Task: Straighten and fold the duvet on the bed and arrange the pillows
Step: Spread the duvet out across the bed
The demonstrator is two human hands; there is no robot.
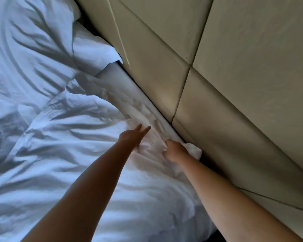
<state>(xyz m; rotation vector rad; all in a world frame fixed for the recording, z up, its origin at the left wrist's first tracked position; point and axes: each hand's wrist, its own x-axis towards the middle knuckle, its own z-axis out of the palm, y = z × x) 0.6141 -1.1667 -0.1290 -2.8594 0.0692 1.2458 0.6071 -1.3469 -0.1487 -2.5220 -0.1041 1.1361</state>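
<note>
- Now my right hand [175,151] curls its grip around a bunched corner of the white duvet [63,140], right against the padded headboard [234,84].
- My left hand [132,137] lies just beside it, fingers straight and spread, touching the duvet.
- Further along the headboard sits a pillow [93,49].

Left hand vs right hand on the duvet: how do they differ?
The left hand lies with fingers extended on the rumpled white duvet; the right hand is curled, gripping its edge. The left sits further from the beige padded headboard, the right beside it. Both touch the duvet.
</note>
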